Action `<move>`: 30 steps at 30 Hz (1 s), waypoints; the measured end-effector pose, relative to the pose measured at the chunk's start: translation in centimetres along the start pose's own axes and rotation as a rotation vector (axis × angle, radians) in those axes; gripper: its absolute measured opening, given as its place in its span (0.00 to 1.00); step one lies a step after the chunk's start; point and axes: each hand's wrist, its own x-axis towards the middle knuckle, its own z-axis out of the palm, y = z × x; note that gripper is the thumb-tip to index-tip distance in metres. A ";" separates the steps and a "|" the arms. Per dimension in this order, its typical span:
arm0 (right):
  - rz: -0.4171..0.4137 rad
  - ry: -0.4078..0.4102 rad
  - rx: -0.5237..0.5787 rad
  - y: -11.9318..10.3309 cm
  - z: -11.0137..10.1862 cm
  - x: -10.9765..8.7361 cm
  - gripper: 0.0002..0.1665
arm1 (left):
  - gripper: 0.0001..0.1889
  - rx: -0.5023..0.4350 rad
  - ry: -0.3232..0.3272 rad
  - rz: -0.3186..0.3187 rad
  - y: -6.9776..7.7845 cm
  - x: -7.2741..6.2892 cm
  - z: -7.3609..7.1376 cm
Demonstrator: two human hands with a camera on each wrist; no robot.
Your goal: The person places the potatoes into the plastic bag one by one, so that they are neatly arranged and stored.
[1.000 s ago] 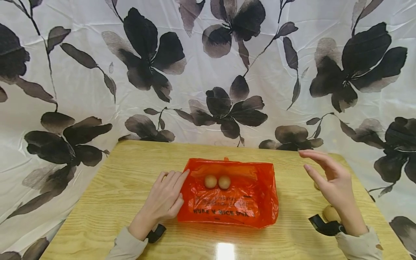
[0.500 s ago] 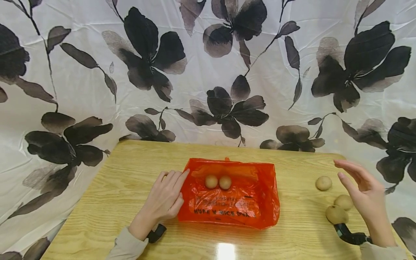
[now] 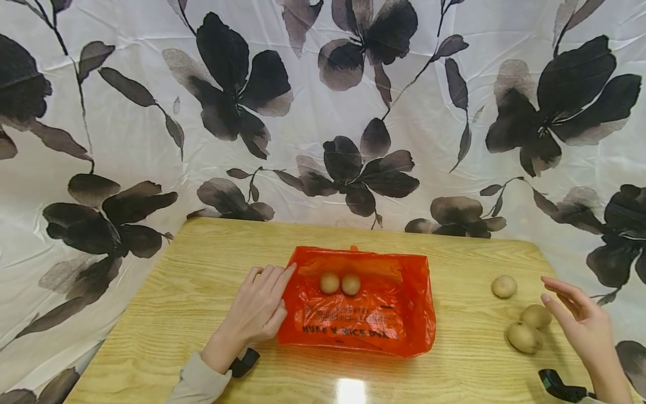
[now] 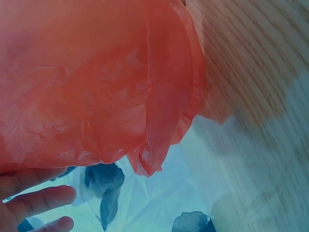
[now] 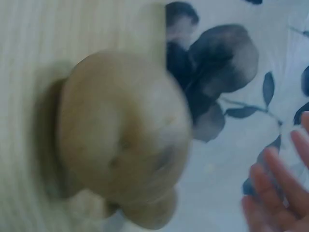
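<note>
Two round potatoes (image 3: 340, 284) sit side by side within the red plastic bag (image 3: 348, 345), which lies with its wide mouth spread. My left hand (image 3: 254, 308) rests at the bag's left edge, index finger extended along it and thumb lower down. In the left wrist view, straight, spread fingers (image 4: 43, 198) show below the red plastic (image 4: 91, 96); the thumb is out of sight there. My right hand (image 3: 587, 331) is held relaxed, holding nothing, just right of a pair of potatoes (image 3: 525, 336). One potato (image 5: 125, 130) looms large in the right wrist view.
Another potato (image 3: 504, 287) lies farther back on the wooden table (image 3: 161, 314), right of the bag. White cloth with dark flowers (image 3: 303, 112) hangs behind the table and along its sides. Black camera mounts sit on both wrists (image 3: 562, 387).
My right hand has moved right and toward me, away from the bag, uncovering the potatoes on the right. The left hand, the bag and its two potatoes have stayed in place.
</note>
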 end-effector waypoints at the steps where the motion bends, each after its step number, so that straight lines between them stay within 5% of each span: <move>1: 0.025 -0.019 -0.003 0.6 -0.1 -0.2 0.23 | 0.33 0.001 -0.002 -0.001 0.0 0.0 0.0; 13: 0.213 -0.265 -0.092 4.3 -1.2 -1.9 0.24 | 0.32 -0.004 -0.009 -0.008 0.1 -0.1 0.1; 30: 0.225 -0.299 0.018 6.7 -1.4 -2.3 0.24 | 0.33 -0.007 -0.020 -0.020 0.0 -0.2 0.1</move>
